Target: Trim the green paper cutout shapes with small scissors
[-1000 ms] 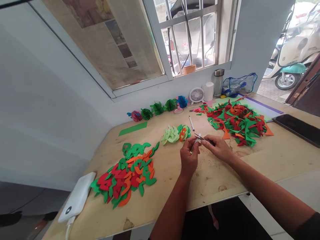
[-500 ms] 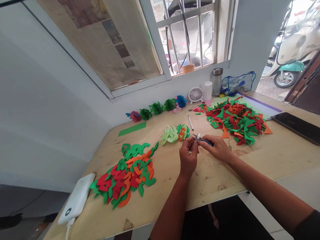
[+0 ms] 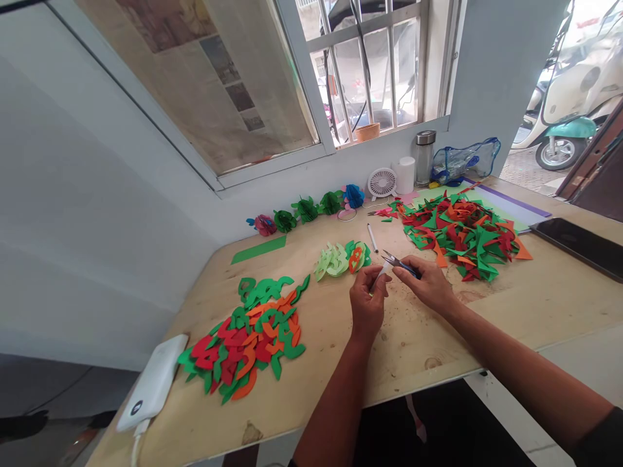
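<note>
My left hand (image 3: 367, 298) pinches a small white piece of paper (image 3: 384, 268), which sticks up between thumb and fingers. My right hand (image 3: 426, 283) is wrapped round the dark handles of a pair of scissors (image 3: 400, 264), whose blades are parted and point left, close beside the paper. Just beyond my hands lie pale green paper cutouts (image 3: 333, 261) and an orange cutout (image 3: 355, 259) over green ones. A white pen (image 3: 372, 238) rests behind the scissors.
At left is a pile of curved red, green and orange cutouts (image 3: 253, 337); at right, a heap of paper scraps (image 3: 462, 233). A phone (image 3: 579, 250), power bank (image 3: 153, 383), small fan (image 3: 382, 183), glass bottle (image 3: 424, 159) and folded paper ornaments (image 3: 305, 209) stand or lie around the table.
The scissors have drawn back slightly to the right from the paper, and their blades have parted. My left hand stays nearly in place, still pinching the paper.
</note>
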Demonstrator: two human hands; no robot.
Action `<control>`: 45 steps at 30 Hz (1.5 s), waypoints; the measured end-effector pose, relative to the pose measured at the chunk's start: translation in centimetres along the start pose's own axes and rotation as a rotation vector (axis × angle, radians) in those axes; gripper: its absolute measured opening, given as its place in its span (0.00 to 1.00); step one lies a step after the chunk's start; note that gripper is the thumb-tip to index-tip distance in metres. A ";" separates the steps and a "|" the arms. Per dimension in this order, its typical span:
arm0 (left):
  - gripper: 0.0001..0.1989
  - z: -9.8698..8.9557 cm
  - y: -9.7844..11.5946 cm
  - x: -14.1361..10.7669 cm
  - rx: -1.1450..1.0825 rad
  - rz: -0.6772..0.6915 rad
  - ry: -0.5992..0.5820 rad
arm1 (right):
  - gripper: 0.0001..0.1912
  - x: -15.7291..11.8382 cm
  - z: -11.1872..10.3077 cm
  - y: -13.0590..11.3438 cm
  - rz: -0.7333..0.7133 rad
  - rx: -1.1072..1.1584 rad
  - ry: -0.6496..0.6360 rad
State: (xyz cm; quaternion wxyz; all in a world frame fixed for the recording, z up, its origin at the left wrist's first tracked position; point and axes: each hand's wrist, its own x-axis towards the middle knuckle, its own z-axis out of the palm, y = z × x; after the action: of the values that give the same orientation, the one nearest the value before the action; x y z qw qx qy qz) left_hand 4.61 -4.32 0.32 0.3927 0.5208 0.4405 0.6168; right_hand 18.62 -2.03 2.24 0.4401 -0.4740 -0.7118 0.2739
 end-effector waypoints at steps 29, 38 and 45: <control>0.10 -0.1 -0.1 -0.3 0.175 0.064 -0.055 | 0.06 -0.6 0.0 0.2 -0.130 0.001 0.115; 0.10 0.1 -0.2 -0.2 0.137 0.061 -0.010 | 0.10 -0.8 0.4 0.3 -0.177 -0.138 0.112; 0.11 -0.3 -0.7 -0.1 0.108 0.029 0.057 | 0.14 -0.3 0.3 0.3 -0.118 -0.140 0.171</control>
State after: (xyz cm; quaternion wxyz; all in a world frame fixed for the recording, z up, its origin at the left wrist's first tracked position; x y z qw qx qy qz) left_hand 4.36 -4.25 -0.40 0.3424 0.5296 0.4768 0.6123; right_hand 18.57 -2.23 1.77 0.4805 -0.4823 -0.7157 0.1559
